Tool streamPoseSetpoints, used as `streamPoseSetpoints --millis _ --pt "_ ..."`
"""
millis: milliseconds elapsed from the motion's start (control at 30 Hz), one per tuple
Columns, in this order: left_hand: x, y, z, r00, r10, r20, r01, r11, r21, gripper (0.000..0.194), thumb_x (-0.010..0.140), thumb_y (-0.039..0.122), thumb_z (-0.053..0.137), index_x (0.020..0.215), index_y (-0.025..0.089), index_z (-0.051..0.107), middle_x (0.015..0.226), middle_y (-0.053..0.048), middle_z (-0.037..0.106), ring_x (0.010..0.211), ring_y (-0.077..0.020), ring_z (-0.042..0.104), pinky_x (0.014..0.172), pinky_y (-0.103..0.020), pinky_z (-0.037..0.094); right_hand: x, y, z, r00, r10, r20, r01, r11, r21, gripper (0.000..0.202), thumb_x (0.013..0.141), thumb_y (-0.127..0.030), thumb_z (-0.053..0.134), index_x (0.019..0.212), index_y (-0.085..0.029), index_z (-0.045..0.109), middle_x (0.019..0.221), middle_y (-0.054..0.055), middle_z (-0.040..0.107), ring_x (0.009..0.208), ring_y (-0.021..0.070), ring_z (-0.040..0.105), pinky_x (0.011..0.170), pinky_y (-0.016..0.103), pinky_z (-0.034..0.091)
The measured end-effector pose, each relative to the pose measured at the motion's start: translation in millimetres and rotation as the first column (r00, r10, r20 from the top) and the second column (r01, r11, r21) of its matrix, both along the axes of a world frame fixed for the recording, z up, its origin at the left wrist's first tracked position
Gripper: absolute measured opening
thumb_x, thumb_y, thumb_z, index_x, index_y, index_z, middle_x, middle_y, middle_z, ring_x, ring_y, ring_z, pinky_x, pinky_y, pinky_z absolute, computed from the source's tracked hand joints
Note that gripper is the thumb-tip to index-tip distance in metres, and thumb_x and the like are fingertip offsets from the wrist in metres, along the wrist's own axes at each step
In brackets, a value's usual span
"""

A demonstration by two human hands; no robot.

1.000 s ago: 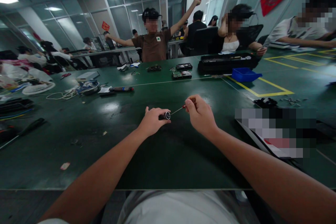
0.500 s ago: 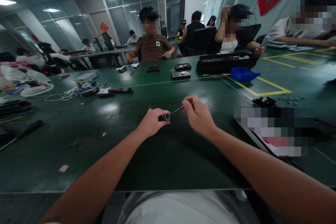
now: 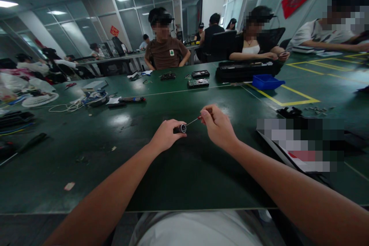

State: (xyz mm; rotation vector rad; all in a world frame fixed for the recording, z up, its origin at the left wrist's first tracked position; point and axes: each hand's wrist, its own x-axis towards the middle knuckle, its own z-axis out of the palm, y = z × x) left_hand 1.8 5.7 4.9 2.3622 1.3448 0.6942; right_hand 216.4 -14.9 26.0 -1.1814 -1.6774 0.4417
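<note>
My left hand (image 3: pixel 166 134) is closed around a dark cylinder (image 3: pixel 180 128), thumb below and fingers above. Its round, rimmed end faces right and toward me. In my right hand (image 3: pixel 216 123) is a screwdriver (image 3: pixel 198 118) with a reddish handle, mostly covered by my fingers. The thin metal shaft slants down to the left, and its tip is at the rim of the cylinder. Whether the tip goes inside or only touches the edge, I cannot tell. Both hands are just above the green table (image 3: pixel 201 177).
Beyond my hands lie two hard drives (image 3: pixel 198 83), a blue tray (image 3: pixel 266 82) and a long black casing (image 3: pixel 245 71). A pixelated sheet (image 3: pixel 300 146) lies to my right. At left are a dark pen-like tool (image 3: pixel 132 99) and a long screwdriver (image 3: pixel 25 147). Several people sit around.
My hands, the cylinder and the screwdriver keep nearly the same pose. Across the table, one person has lowered a raised hand to the black casing; another has drawn both hands back.
</note>
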Motion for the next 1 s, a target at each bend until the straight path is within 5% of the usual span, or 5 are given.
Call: streamPoseSetpoints --millis 500,767,867,1000 --pt "-2.2 0.2 0.2 0.997 0.043 0.069 -0.04 0.998 -0.05 0.038 0.08 0.028 0.076 0.117 0.023 0.07 0.116 -0.005 0.068 0.108 -0.0231 0.061 0.099 -0.039 0.046 0.4 1.6 2.7 0.993 -0.067 0.098 0.07 0.997 -0.028 0.023 0.097 -0.038 0.041 0.088 -0.021 0.055 0.074 0.005 0.066 0.064 0.019 0.058 0.06 0.032 0.038" --pt "-2.4 2.2 0.0 0.935 0.191 0.298 -0.165 0.98 -0.11 0.04 0.09 0.03 0.062 0.129 0.02 0.058 0.123 -0.008 0.066 0.113 -0.0226 0.061 0.102 -0.039 0.045 0.6 -1.5 4.9 0.993 -0.077 0.086 0.081 0.996 -0.035 0.024 0.098 -0.039 0.041 0.089 -0.021 0.054 0.075 0.005 0.066 0.067 0.0196 0.06 0.063 0.033 0.038" --pt "-2.0 0.5 3.0 0.949 0.202 0.244 -0.175 0.976 -0.126 0.042 0.094 0.035 0.054 0.134 0.021 0.051 0.124 -0.009 0.063 0.11 -0.023 0.06 0.097 -0.04 0.047 0.0 -2.5 5.6 0.995 -0.066 0.08 0.069 0.997 -0.037 0.024 0.098 -0.039 0.04 0.091 -0.021 0.055 0.076 0.005 0.066 0.068 0.0201 0.06 0.063 0.033 0.039" --pt "3.0 -3.8 6.0 0.989 0.139 0.059 -0.134 0.988 -0.075 0.032 0.09 0.042 0.061 0.112 0.019 0.061 0.107 -0.008 0.065 0.096 -0.0238 0.061 0.086 -0.038 0.049 -0.1 -1.1 4.3 0.994 -0.071 0.08 0.073 0.997 -0.027 0.024 0.098 -0.039 0.041 0.092 -0.021 0.055 0.076 0.005 0.066 0.067 0.0201 0.061 0.063 0.033 0.039"
